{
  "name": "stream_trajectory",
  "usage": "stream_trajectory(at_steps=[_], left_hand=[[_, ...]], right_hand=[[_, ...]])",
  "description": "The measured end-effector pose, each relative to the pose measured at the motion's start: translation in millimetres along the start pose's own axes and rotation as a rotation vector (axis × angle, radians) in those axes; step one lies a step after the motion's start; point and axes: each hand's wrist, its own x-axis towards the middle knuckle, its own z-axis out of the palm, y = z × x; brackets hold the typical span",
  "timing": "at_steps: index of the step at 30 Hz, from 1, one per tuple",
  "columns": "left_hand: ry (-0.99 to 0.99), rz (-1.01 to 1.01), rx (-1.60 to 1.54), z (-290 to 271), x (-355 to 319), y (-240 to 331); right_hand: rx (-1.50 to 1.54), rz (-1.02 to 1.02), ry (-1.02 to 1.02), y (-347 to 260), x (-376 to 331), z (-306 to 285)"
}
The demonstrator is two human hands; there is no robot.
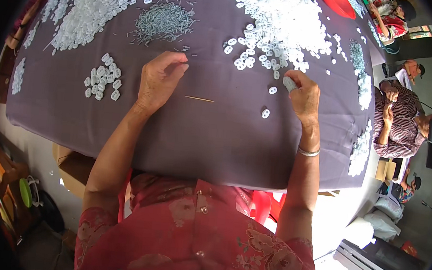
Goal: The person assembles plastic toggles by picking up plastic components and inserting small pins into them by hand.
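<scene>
My left hand (159, 80) is just in front of a heap of small grey metal pins or screws (164, 23). Its thumb and forefinger are drawn together in a pinch; whatever they hold is too small to see. To the right, my right hand (304, 95) has its fingers curled closed at the near edge of a big pile of white oval plastic pieces with two holes (280, 26). A grey cover (289, 84) wraps one of its digits, and its fingertips are hidden. Between the hands lies a thin wooden stick (199, 98). Two loose white pieces (265, 113) rest beside my right hand.
A small group of white pieces (101, 78) lies left of my left hand, with a larger white heap (96, 11) behind. The dark tablecloth (215, 150) curves toward me. A red bowl (338, 2) stands far right. A co-worker in a striped shirt (402, 116) sits at right.
</scene>
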Motion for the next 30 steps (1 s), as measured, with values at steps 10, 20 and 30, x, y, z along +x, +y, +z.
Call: stream_trajectory(at_steps=[10,20,30], left_hand=[[-0.002,-0.006,-0.038,1.3,-1.2,3.0],[-0.016,-0.005,-0.052,1.1,-0.7,-1.0],[-0.006,0.041,-0.288,1.7,-1.5,-5.1]], right_hand=[[-0.18,-0.378,-0.086,-7.0,43.3,24.2],[-0.121,-0.229,-0.426,-36.8,26.1,23.0],[0.519,-0.12,-0.386,-84.7,8.1,57.0]])
